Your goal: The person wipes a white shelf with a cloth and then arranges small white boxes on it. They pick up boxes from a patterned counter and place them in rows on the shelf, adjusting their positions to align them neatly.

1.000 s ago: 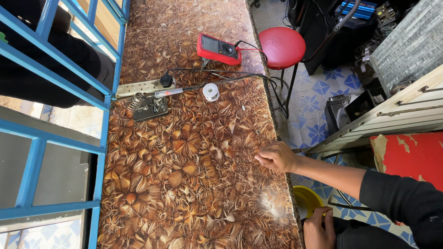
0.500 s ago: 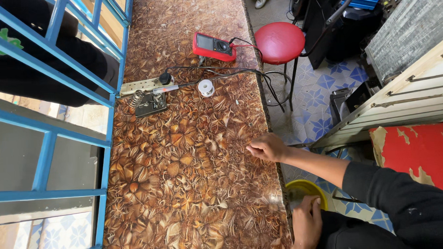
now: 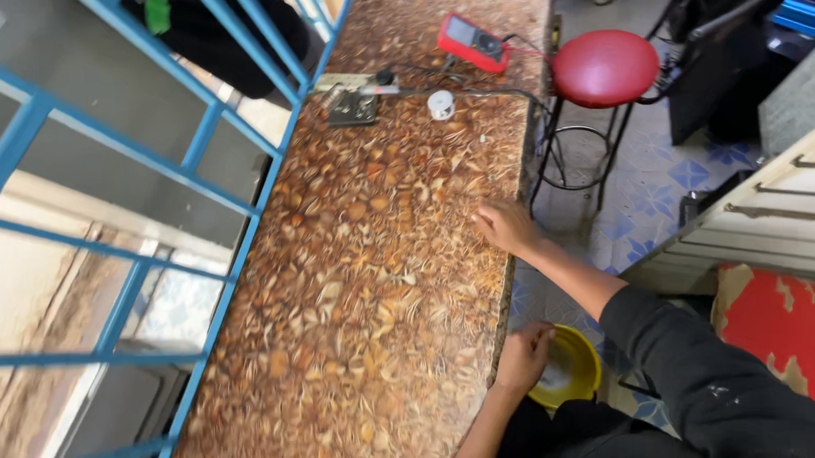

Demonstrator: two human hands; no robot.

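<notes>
My hands at the patterned counter's edge

My right hand (image 3: 507,225) rests loose on the counter (image 3: 373,284), grasping nothing. My left hand (image 3: 523,356) dips into the round yellow bowl (image 3: 575,369) below the edge; its rim faces up, and my fingers' grip is hidden.

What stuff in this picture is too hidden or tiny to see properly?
- Yellow bowl, head view: the left hand and the counter edge cover part of it; its contents are unclear.
- Right hand: fingers curled on the counter edge, so nothing shows under them.
- Red meter: its screen is too small to read.
- Small white thing: too small to tell.
</notes>
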